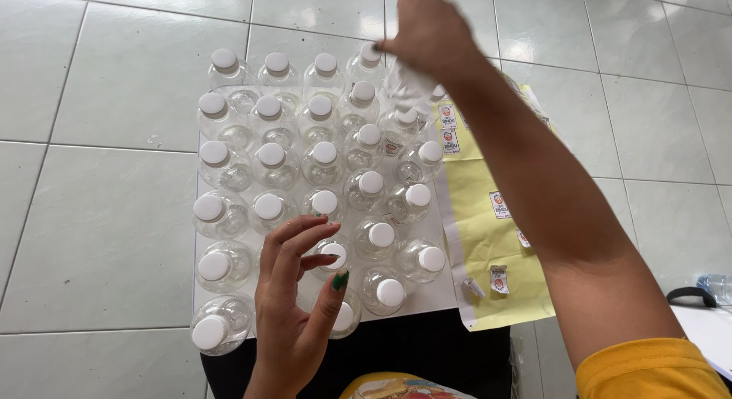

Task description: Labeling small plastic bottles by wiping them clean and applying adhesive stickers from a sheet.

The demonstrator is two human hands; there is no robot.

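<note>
Clear plastic bottle (402, 85) at top centre of frame, gripped by right hand (428, 35), fingers closed around its top. Left hand (293, 292) at lower centre, fingers spread loose, tips touching white cap (334, 253). Many capped bottles (268, 159) in rows on white board (427, 296). Yellow sticker sheet (488, 246) just right, on tiled floor (99, 216).

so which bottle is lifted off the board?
The clear bottle at the far right corner, gripped by the right hand. It is raised, tilted and motion-blurred; the other white-capped bottles stand upright in rows.
</note>
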